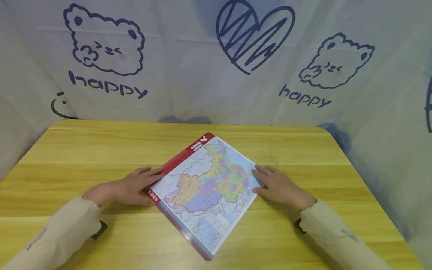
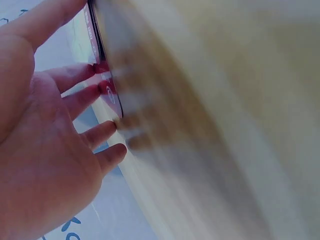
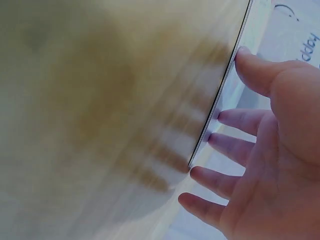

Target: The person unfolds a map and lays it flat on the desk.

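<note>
A flat map board (image 1: 202,180) with a red border and a multicoloured map of China lies on the table, turned so one corner faces the near side. My left hand (image 1: 136,186) rests at its left corner, fingers spread over the red border and thumb by the lower edge. At the opposite side, the fingertips of my right hand (image 1: 277,186) touch the white right edge. In the right wrist view the thumb and fingers of the right hand (image 3: 265,150) are extended along the thin board edge (image 3: 220,90). The left wrist view shows the left hand (image 2: 55,135) with straight fingers.
The board lies on a yellow wood-grain table (image 1: 84,150). Behind it hangs a pale cloth (image 1: 182,56) printed with bears, a heart and the word happy. A dark band (image 1: 99,230) shows at the left cuff, and another dark piece (image 1: 299,226) at the right.
</note>
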